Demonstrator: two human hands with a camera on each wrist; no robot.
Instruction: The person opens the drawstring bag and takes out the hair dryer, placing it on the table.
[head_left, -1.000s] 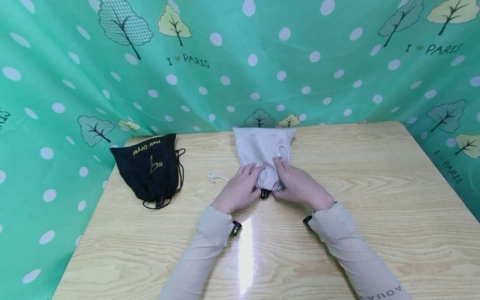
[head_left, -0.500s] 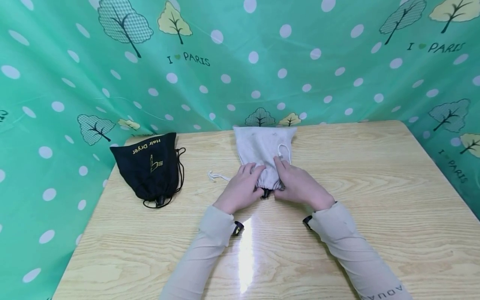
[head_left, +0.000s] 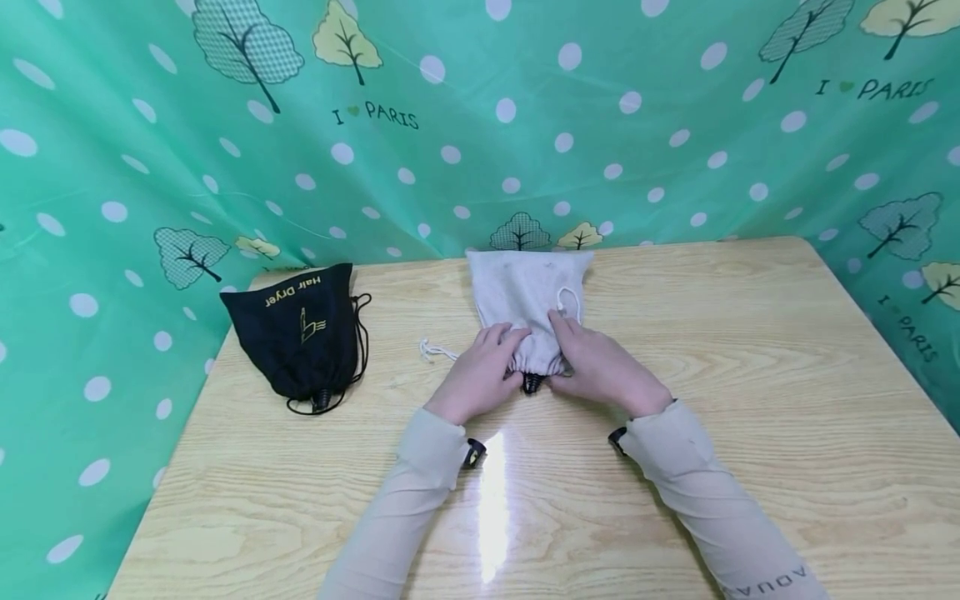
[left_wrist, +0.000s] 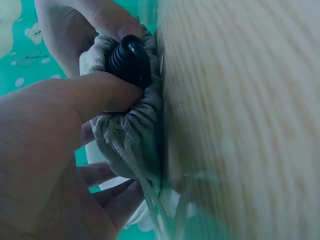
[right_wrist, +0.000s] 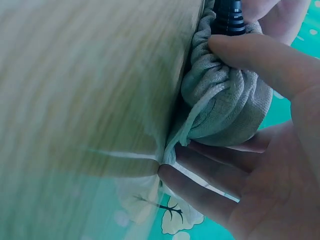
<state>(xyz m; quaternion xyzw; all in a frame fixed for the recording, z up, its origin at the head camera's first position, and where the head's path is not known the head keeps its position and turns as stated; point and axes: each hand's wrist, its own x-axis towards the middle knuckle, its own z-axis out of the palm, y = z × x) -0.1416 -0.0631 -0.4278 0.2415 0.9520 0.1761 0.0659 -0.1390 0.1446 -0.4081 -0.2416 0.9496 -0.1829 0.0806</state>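
Grey and cinched, the drawstring bag [head_left: 517, 287] lies mid-table on the far side, its near end gripped between left hand [head_left: 480, 375] and right hand [head_left: 603, 373], nearly unchanged from a second ago, suggesting a pause.

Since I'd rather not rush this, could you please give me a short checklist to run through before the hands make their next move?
1. Left hand on the gray bag: ok, it grips beside the mouth.
2. Right hand on the gray bag: ok, it grips the opposite side.
3. Mouth fully closed: not ok, a black ribbed piece sticks out.
4. Left cord end free: ok, it lies loose on the table.
5. Black bag apart from the hands: ok, it lies to the left.
6. Gray bag's contents: cannot tell, the cloth hides them.
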